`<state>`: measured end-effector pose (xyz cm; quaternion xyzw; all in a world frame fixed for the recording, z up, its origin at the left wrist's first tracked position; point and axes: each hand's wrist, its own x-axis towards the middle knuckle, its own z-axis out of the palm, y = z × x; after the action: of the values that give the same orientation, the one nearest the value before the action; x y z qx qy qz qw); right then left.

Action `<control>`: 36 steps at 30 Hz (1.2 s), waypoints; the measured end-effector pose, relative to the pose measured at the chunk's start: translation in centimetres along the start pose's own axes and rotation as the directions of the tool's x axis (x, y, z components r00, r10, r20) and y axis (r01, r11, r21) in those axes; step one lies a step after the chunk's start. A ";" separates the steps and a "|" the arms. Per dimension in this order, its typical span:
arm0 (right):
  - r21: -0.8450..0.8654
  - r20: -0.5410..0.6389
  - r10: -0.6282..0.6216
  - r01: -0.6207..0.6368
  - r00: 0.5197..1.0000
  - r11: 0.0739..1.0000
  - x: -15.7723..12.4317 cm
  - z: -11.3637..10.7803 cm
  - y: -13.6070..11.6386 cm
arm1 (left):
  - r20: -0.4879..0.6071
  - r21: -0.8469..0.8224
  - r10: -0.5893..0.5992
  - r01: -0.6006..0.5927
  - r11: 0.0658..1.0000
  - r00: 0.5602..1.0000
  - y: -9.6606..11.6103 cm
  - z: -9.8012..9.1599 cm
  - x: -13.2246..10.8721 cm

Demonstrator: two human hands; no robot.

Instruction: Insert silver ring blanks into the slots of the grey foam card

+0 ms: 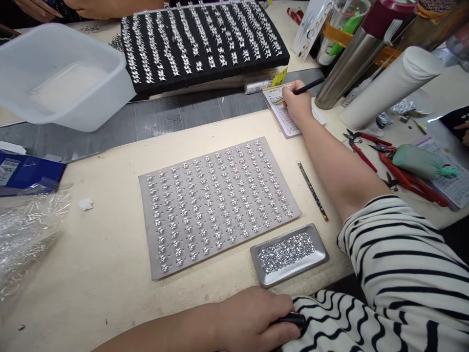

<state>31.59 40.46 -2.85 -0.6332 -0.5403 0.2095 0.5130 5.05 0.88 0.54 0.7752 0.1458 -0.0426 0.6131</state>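
Observation:
My right hand (297, 103) is closed round a black pen (310, 85), resting on a printed form pad (280, 110) at the upper right. Near the front edge, my left hand (256, 315) is closed on a short black cylinder (293, 319), mostly hidden by the fingers. Between the hands lies a grey board (146, 234) with rows of small silver star-shaped pieces (208, 208). A grey tray (320, 252) of loose clear rhinestones (286, 252) sits beyond my left hand. A thin patterned stick (312, 190) rests beside my right forearm.
A black foam block (205, 76) with silver pieces and a translucent bin (73, 73) stand at the back. Red-handled pliers (361, 149), a steel tumbler (351, 58) and a white roll (392, 88) are right. Plastic bags (29, 239) lie left. Another person's arm (98, 7) shows behind.

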 end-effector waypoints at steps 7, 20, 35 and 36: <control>-0.009 -0.036 -0.004 0.004 0.999 1.000 0.5 0.2 0.4 | 0.004 0.011 0.006 -0.007 1.000 1.000 0.0 0.1 0.0; 0.023 -0.005 -0.004 0.004 1.000 1.000 0.3 0.1 0.3 | -0.010 0.007 0.002 -0.002 1.000 1.000 0.0 0.2 0.1; -0.044 0.030 -0.040 0.041 0.999 0.998 0.0 0.0 0.0 | -0.005 0.008 0.010 -0.010 1.000 1.000 0.0 0.1 0.0; -0.049 0.038 -0.035 0.037 0.999 0.998 0.0 0.0 -0.2 | -0.005 0.009 0.012 -0.012 1.000 1.000 0.0 0.2 0.0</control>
<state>31.49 40.43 -2.71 -0.6320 -0.5661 0.1982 0.4907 5.10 0.75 0.45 0.7789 0.1426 -0.0374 0.6095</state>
